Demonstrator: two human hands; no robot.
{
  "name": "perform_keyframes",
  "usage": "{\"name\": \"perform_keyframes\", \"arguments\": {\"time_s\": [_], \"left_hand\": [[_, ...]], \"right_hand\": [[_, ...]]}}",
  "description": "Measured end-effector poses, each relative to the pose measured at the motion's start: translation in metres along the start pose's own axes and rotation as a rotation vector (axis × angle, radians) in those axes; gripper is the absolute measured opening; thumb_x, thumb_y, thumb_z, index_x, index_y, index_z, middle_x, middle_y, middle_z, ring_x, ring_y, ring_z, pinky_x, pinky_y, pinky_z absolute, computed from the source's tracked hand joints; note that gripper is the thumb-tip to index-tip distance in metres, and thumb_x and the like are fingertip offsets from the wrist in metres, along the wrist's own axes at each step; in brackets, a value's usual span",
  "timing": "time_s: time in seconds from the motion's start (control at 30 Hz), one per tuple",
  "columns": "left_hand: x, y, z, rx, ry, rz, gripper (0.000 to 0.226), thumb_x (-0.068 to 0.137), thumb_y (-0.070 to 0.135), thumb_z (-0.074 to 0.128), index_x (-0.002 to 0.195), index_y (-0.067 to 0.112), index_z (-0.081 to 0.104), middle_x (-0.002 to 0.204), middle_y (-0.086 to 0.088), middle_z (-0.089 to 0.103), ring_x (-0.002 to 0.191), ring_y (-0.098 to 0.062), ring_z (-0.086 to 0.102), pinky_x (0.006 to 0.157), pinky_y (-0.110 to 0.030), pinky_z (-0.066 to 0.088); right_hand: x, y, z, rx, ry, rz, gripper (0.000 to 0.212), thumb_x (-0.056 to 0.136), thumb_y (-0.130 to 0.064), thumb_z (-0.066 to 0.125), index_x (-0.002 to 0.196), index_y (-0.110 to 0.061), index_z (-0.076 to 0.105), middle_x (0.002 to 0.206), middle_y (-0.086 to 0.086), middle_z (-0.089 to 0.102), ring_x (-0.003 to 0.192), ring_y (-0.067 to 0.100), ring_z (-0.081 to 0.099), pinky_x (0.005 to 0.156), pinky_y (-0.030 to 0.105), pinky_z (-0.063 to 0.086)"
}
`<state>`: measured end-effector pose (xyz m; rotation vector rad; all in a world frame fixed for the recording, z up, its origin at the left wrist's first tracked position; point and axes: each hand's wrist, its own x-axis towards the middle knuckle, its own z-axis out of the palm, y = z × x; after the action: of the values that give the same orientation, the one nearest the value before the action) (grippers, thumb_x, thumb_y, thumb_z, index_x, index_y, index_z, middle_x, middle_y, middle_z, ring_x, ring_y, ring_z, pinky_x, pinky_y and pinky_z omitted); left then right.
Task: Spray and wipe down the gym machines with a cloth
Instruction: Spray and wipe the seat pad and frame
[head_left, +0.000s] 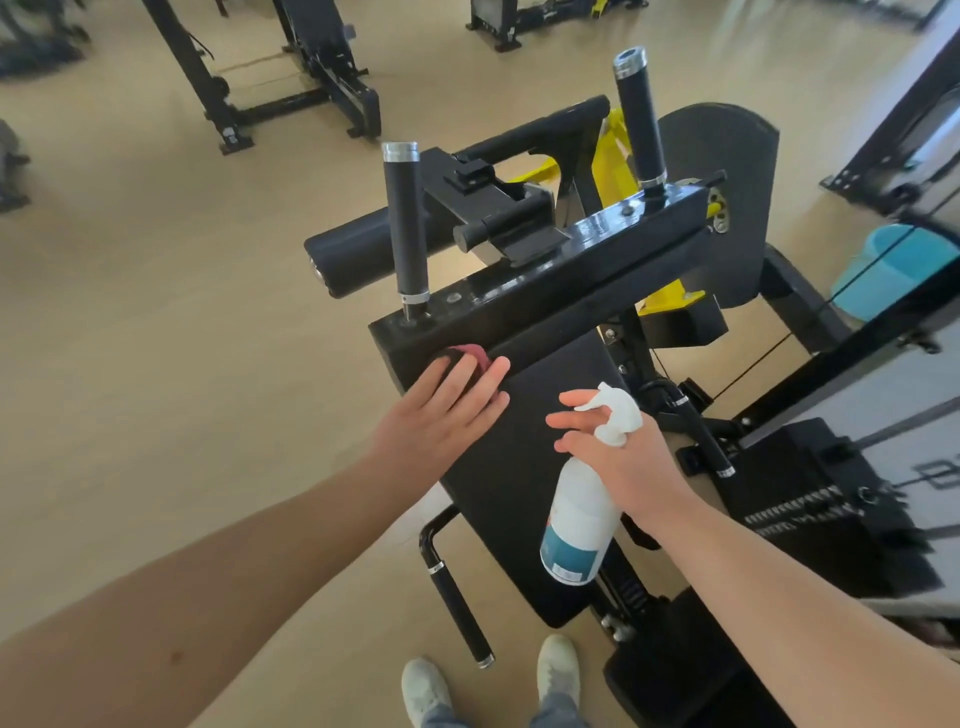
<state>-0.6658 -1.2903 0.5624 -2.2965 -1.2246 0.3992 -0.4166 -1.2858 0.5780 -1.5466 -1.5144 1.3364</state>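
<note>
Head view: the left hand lies flat on the sloping black pad of the gym machine, fingers straight and close together. It presses a reddish cloth against the pad's top left corner, just under the black frame bar. Only a small fold of cloth shows beyond the fingertips.

The right hand holds the spray bottle by its neck over the middle of the pad. The white trigger head rises above the knuckles and the body hangs down toward the pad's lower edge. Its front fingers stretch out loosely. How the thumb wraps the neck is hidden.

The step in hand looks like wiping the pad. To do it well:
- Work with a flat palm and even pressure.
- Draw the cloth from the top edge down to the lower edge in overlapping passes.
- Run it along the seam where pad meets bar, since grime probably gathers there.
- Hold the bottle clear of the wiping path, nozzle turned away from the cloth hand.

The two upright grip handles on the bar likely need their own spray and wipe afterwards.
</note>
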Motion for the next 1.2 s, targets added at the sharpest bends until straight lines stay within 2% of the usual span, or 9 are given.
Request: {"name": "perform_keyframes", "arguments": {"time_s": [0.17, 0.3, 0.4, 0.53, 0.63, 0.8, 0.93, 1.07, 1.2], "left_hand": [[-0.005, -0.014, -0.008, -0.152, 0.013, 0.088, 0.071, 0.102, 0.035, 0.048, 0.163, 0.021, 0.015, 0.17, -0.018, 0.009, 0.153, -0.044, 0.013, 0.126, -0.055, 0.005], [-0.012, -0.028, -0.01, -0.14, 0.045, 0.154, 0.08, 0.098, 0.018, 0.061, 0.163, 0.015, 0.014, 0.17, -0.019, 0.007, 0.155, -0.042, 0.015, 0.126, -0.05, 0.008], [-0.013, -0.037, -0.01, -0.064, 0.056, 0.177, 0.082, 0.091, 0.009, 0.069, 0.16, 0.01, 0.025, 0.168, -0.021, 0.017, 0.15, -0.042, 0.026, 0.123, -0.049, 0.024], [-0.004, -0.033, -0.014, 0.003, 0.016, 0.174, 0.08, 0.091, 0.01, 0.071, 0.157, 0.008, 0.026, 0.166, -0.023, 0.02, 0.148, -0.043, 0.027, 0.122, -0.05, 0.027], [0.011, -0.021, -0.019, 0.017, -0.019, 0.117, 0.081, 0.095, 0.016, 0.071, 0.157, 0.006, 0.021, 0.166, -0.027, 0.012, 0.151, -0.046, 0.02, 0.124, -0.051, 0.021], [0.025, -0.007, -0.021, 0.047, -0.083, 0.057, 0.096, 0.095, 0.024, 0.071, 0.16, 0.007, 0.002, 0.166, -0.028, -0.012, 0.154, -0.047, 0.005, 0.126, -0.053, 0.01], [0.041, -0.003, -0.017, 0.063, -0.104, 0.081, 0.099, 0.095, 0.028, 0.072, 0.16, 0.008, -0.001, 0.163, -0.03, -0.021, 0.155, -0.047, -0.001, 0.126, -0.053, 0.008], [0.065, 0.003, -0.019, 0.081, -0.141, 0.101, 0.106, 0.094, 0.031, 0.073, 0.16, 0.009, -0.006, 0.159, -0.032, -0.03, 0.154, -0.047, -0.006, 0.126, -0.054, 0.007], [0.101, 0.012, -0.027, 0.101, -0.15, 0.114, 0.105, 0.095, 0.026, 0.071, 0.16, 0.008, -0.01, 0.158, -0.032, -0.032, 0.154, -0.048, -0.008, 0.126, -0.054, 0.006]], "right_hand": [[-0.003, 0.005, 0.012, 0.044, 0.077, 0.052, 0.029, 0.093, -0.018, 0.07, 0.108, -0.042, 0.065, 0.105, -0.024, 0.074, 0.101, 0.01, 0.07, 0.096, 0.04, 0.057], [-0.009, 0.003, 0.03, 0.045, 0.108, 0.073, 0.027, 0.094, -0.018, 0.071, 0.102, -0.043, 0.065, 0.109, -0.019, 0.074, 0.099, 0.01, 0.071, 0.096, 0.04, 0.058], [-0.014, 0.0, 0.042, 0.008, 0.124, 0.066, 0.027, 0.095, -0.019, 0.07, 0.094, -0.046, 0.066, 0.117, -0.016, 0.071, 0.103, 0.012, 0.069, 0.096, 0.038, 0.057], [-0.021, -0.003, 0.051, 0.0, 0.14, 0.074, 0.027, 0.096, -0.019, 0.069, 0.092, -0.045, 0.066, 0.119, -0.014, 0.071, 0.1, 0.011, 0.07, 0.093, 0.033, 0.058], [-0.025, -0.002, 0.055, -0.008, 0.152, 0.081, 0.026, 0.095, -0.021, 0.07, 0.093, -0.047, 0.065, 0.115, -0.017, 0.071, 0.097, 0.009, 0.07, 0.091, 0.03, 0.059], [-0.021, 0.003, 0.05, -0.017, 0.159, 0.089, 0.024, 0.095, -0.023, 0.07, 0.095, -0.047, 0.065, 0.11, -0.018, 0.073, 0.096, 0.008, 0.07, 0.092, 0.032, 0.059], [-0.007, 0.006, 0.036, -0.011, 0.126, 0.079, 0.024, 0.095, -0.024, 0.069, 0.093, -0.047, 0.064, 0.111, -0.016, 0.072, 0.095, 0.008, 0.071, 0.092, 0.034, 0.06], [0.011, 0.013, 0.017, 0.001, 0.107, 0.085, 0.021, 0.095, -0.026, 0.069, 0.097, -0.047, 0.064, 0.104, -0.019, 0.073, 0.089, -0.001, 0.07, 0.089, 0.033, 0.061], [0.032, 0.023, -0.008, 0.027, 0.089, 0.097, 0.019, 0.095, -0.029, 0.069, 0.1, -0.046, 0.064, 0.103, -0.016, 0.073, 0.088, 0.001, 0.071, 0.087, 0.034, 0.061]]}}
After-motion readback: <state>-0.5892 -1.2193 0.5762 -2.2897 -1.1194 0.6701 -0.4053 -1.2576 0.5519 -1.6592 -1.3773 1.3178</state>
